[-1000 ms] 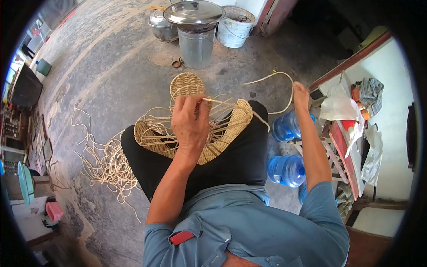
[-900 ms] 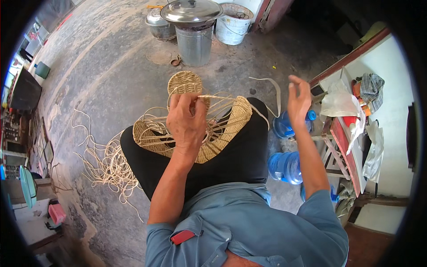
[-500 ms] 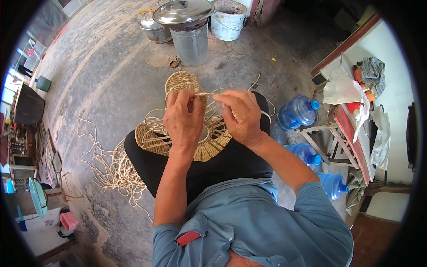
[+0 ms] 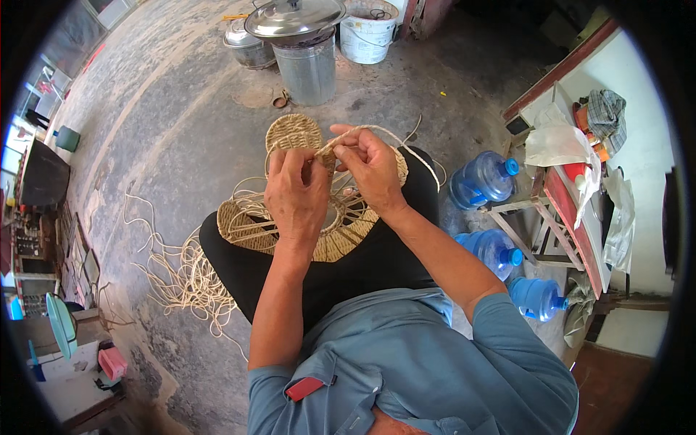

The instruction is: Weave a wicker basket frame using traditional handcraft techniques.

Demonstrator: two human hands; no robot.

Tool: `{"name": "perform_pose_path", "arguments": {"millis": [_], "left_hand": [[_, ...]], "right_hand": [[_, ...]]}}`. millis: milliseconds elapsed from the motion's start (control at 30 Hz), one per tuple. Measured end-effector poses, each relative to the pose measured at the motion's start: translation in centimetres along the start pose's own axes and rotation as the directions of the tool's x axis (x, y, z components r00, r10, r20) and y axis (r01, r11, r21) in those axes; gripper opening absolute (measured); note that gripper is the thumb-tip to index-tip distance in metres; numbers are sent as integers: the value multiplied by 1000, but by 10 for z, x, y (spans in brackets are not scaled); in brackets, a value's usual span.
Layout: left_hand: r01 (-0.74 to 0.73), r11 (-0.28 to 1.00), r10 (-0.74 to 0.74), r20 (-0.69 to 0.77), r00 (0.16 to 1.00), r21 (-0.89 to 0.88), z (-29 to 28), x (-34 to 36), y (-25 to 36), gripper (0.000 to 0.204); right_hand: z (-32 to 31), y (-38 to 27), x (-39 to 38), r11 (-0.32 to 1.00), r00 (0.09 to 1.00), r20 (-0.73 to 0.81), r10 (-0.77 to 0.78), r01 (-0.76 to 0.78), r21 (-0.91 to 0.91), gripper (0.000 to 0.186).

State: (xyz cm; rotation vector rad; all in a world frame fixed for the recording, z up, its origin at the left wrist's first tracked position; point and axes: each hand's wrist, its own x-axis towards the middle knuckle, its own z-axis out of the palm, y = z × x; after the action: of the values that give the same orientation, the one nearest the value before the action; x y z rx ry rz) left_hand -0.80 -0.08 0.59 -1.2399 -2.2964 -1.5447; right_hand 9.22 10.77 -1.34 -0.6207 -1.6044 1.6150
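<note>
A woven straw-coloured piece (image 4: 333, 245) with rounded lobes lies across my lap, loose cords crossing its middle. One lobe (image 4: 293, 130) points away from me beyond my hands. Over it, my left hand (image 4: 296, 190) is closed in a pinch on a pale cord (image 4: 384, 130). My right hand (image 4: 371, 168) pinches the same cord just to the right, thumb and fingers together. From there the cord arcs over the right fingers and drops towards my right knee. The cord's end inside the left fingers is hidden.
A heap of loose cord (image 4: 190, 279) lies on the floor to my left. Blue water jugs (image 4: 484, 179) stand at my right beside a wooden stand (image 4: 536, 225). Ahead are a metal bin (image 4: 307, 72) topped by a lidded pan, a pot (image 4: 248, 47) and a white bucket (image 4: 366, 38).
My right hand has moved left, closer to my left hand, and its fingers have turned upward. The cord now loops over them. My left hand stays nearly in place.
</note>
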Motion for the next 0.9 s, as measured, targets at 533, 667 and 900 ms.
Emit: {"name": "perform_pose_path", "arguments": {"millis": [533, 667, 900], "left_hand": [[26, 999, -27, 29, 999, 23, -3, 3, 2, 12], [48, 999, -48, 28, 998, 10, -2, 3, 1, 12], [19, 1000, -19, -10, 1000, 1, 4, 1, -3, 11]], "right_hand": [[1, 4, 6, 999, 999, 19, 39, -39, 12, 22], [3, 8, 5, 998, 1000, 17, 20, -21, 59, 20], [2, 13, 3, 996, 999, -10, -35, 34, -85, 13]]}}
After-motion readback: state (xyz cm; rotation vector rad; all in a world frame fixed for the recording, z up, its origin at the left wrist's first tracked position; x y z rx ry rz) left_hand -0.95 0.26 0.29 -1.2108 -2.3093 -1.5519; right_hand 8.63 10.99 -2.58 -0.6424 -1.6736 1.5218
